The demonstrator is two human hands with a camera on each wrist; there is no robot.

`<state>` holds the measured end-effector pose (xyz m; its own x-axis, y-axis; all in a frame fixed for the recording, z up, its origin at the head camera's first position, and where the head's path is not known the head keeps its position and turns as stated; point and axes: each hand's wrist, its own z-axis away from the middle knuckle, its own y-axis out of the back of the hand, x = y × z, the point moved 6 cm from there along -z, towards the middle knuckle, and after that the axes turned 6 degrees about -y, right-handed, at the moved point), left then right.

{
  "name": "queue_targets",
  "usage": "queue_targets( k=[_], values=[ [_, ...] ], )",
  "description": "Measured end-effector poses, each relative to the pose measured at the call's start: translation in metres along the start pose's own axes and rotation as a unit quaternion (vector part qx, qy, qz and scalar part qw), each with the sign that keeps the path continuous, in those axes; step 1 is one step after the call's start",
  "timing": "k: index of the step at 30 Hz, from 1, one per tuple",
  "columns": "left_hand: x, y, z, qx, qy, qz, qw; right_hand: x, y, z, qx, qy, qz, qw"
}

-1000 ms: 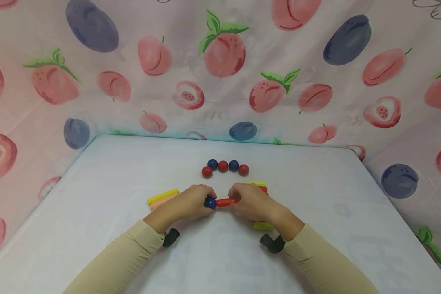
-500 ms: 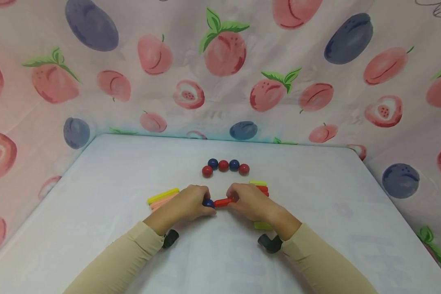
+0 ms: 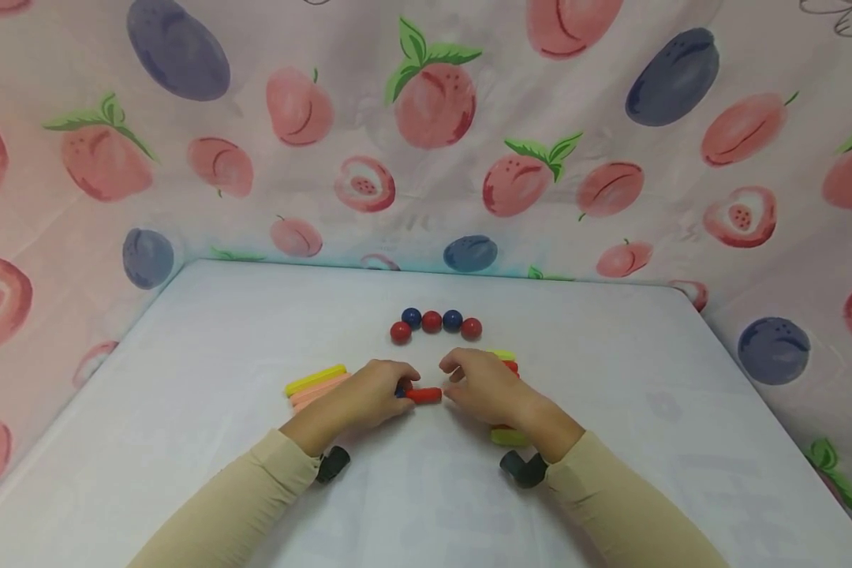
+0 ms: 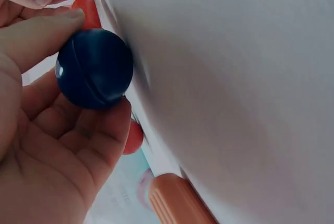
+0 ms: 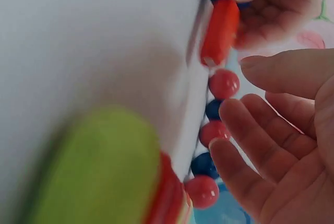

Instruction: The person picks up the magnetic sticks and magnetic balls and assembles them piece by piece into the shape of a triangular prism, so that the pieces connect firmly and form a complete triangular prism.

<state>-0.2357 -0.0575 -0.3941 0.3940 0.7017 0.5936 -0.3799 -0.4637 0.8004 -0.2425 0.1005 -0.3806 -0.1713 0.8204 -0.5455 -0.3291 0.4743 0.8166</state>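
My left hand (image 3: 372, 393) pinches a glossy blue ball (image 4: 95, 69) between thumb and fingers, low over the white table. A short red rod (image 3: 424, 395) sticks out from the ball toward the right, end to end with it. In the right wrist view the rod's pale-tipped free end points away from the ball. Just beyond that end, my right hand (image 3: 483, 386) holds nothing, its thumb and fingers apart. Most of the ball is hidden by my left fingers in the head view.
Behind the hands, red and blue balls (image 3: 431, 322) form a shallow arc. Yellow (image 3: 315, 379) and orange rods (image 3: 318, 393) lie by my left wrist. Yellow-green (image 5: 99, 166) and red rods (image 5: 166, 192) lie beneath my right hand. Fruit-patterned cloth (image 3: 362, 158) stands behind the table.
My right hand has let go of the red rod, its fingers spreading. The rod now stays on the blue ball in my left hand, which has barely shifted.
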Motion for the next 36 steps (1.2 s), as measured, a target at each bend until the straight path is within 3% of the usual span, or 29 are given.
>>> queue_targets(
  k=[5, 13, 25, 36],
  values=[
    [-0.005, 0.001, 0.002, -0.004, 0.016, -0.018, 0.9997, 0.008, 0.02, -0.008, 0.02, -0.017, 0.024, 0.9993],
    [-0.009, 0.003, 0.003, 0.003, 0.016, -0.027, 0.9995, 0.026, 0.045, -0.028, 0.028, -0.05, 0.045, 0.9973],
    [-0.011, 0.004, 0.003, 0.009, 0.022, -0.022, 0.9995, 0.041, 0.041, -0.051, 0.006, -0.092, 0.041, 0.9949],
    [-0.013, 0.004, 0.003, 0.006, 0.027, -0.026, 0.9993, 0.048, 0.038, -0.048, 0.021, -0.103, 0.002, 0.9945]
  ],
)
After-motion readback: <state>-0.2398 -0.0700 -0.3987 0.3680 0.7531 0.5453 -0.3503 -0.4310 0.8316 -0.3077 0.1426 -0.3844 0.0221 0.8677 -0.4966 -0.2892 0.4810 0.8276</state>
